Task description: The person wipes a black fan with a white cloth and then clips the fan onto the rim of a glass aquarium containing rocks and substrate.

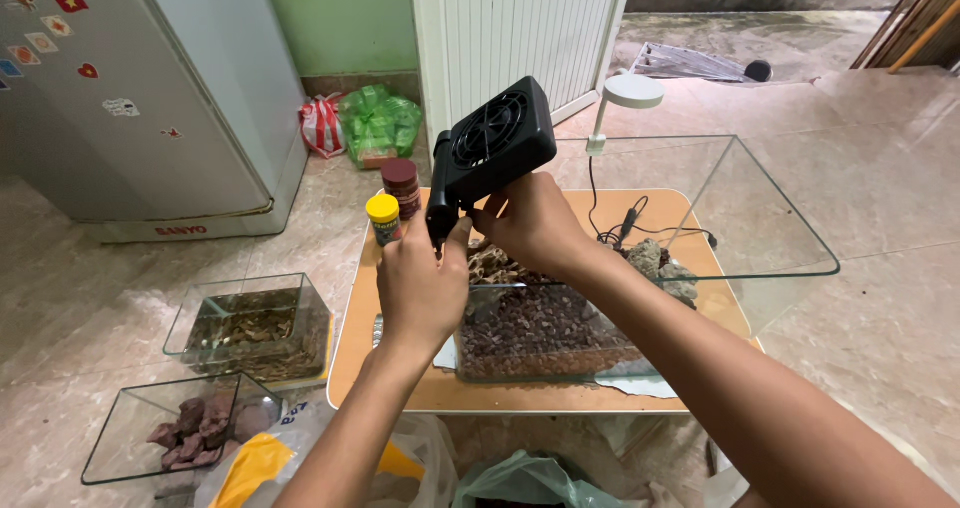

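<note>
1. Black clip-on fan (493,140) – centre frame, tilted, above the glass tank (760,258) rim.
2. Left hand (420,286) – fingers clenched on the fan's bracket.
3. Right hand (532,226) – fingers grasping the bracket base.
4. Tank sits on the counter (350,353).

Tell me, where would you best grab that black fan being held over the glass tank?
Probably by the narrow clamp stem under the black fan, from below, as the left hand and right hand do: the wide grilled face is awkward for fingers.

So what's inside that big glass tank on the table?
Inside the glass tank: dark reddish gravel, a grey rock and brown wood. The hands and black fan hide part of it.
</note>
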